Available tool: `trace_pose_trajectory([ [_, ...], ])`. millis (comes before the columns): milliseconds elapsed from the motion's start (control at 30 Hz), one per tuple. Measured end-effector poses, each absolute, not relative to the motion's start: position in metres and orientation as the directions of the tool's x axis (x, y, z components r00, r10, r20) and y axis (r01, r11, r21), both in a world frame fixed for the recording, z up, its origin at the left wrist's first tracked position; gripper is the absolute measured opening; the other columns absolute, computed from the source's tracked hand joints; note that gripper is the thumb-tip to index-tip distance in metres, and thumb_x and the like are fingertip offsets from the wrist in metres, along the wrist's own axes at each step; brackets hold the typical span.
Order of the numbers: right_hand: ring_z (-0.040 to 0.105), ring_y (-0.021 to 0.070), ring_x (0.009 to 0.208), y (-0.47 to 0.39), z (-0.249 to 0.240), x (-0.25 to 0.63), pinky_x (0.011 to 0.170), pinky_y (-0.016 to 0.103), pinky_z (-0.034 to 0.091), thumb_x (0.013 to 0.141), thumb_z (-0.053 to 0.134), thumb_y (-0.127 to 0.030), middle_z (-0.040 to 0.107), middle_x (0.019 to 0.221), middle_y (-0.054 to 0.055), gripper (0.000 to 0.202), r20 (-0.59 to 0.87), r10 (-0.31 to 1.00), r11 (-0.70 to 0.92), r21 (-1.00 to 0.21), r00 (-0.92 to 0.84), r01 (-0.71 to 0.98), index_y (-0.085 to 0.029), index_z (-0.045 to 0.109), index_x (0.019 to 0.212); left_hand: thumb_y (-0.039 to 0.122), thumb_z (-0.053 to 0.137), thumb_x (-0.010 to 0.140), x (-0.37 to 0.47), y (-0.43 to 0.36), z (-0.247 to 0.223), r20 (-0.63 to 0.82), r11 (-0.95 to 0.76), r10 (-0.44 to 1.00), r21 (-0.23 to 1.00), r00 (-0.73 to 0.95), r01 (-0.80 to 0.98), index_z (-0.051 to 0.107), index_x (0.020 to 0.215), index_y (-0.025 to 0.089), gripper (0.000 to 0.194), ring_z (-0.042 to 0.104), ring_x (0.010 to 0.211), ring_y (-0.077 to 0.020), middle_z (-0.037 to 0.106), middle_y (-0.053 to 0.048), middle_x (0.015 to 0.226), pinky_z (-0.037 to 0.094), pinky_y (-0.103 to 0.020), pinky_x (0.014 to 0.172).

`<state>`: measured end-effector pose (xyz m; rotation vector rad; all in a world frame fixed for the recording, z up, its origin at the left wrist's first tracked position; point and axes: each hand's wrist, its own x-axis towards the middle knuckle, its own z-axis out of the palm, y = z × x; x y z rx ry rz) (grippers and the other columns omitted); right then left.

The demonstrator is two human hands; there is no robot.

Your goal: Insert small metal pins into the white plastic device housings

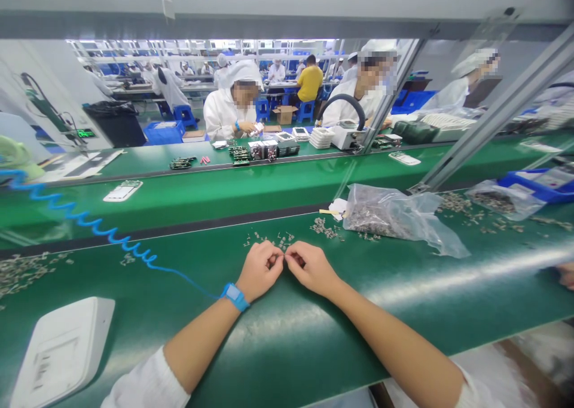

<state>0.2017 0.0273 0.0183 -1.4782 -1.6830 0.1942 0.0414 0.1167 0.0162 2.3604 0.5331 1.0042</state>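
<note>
While your left hand [256,271] and right hand [314,268] meet over the green bench [287,351], each has its thumb and fingers pinched together, the fingertips touching or almost touching; you cannot tell from here whether a tiny piece is caught between them. Loose small metal parts [289,237] lie just beyond your fingertips, on the far side, at mixed angles with no shared long axis. They spread in front of both hands, so neither is clearly nearer. A denser pile [326,228] sits farther right, nearer your right hand, beside the clear plastic bag [381,216] of similar parts. Your left wrist wears a blue strap [235,297]. Marks on the white case [67,348] are too blurred to read, and no brand is legible.
</note>
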Motion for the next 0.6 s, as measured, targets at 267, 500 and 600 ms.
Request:
trace_pose_trajectory([
  [267,0.055,0.0141,0.065,0.0264,0.0177,0.2004,0.061,0.026,0.042,0.092,0.054,-0.02,0.061,0.075,0.002,0.009,0.467,0.88,0.242,-0.598,0.087,0.764,-0.02,0.061,0.085,0.014,0.057,0.081,0.0424,0.1183,0.0147,0.456,-0.692,0.614,0.704,0.644,0.161,0.062,0.071,0.018,0.012,0.047,0.062,-0.01,0.05,0.003,0.062,0.038,-0.023,0.061],
  [500,0.056,0.0137,0.066,0.0287,0.0151,0.2038,0.062,0.026,0.044,0.093,0.056,-0.022,0.062,0.08,0.002,0.005,0.48,0.873,0.293,-0.66,0.089,0.692,-0.02,0.061,0.092,0.014,0.056,0.08,0.0418,0.1195,0.0165,0.437,-0.654,0.615,0.747,0.656,0.116,0.06,0.071,0.017,0.01,0.045,0.06,-0.0086,0.049,0.003,0.064,0.038,-0.021,0.058],
  [600,0.056,0.0137,0.066,0.0306,0.0146,0.2062,0.062,0.027,0.044,0.093,0.058,-0.024,0.063,0.081,0.002,0.005,0.486,0.869,0.309,-0.681,0.094,0.664,-0.021,0.061,0.095,0.014,0.056,0.08,0.0417,0.1201,0.0188,0.419,-0.626,0.63,0.773,0.654,0.107,0.06,0.07,0.017,0.011,0.044,0.059,-0.0079,0.048,0.003,0.063,0.037,-0.02,0.056],
])
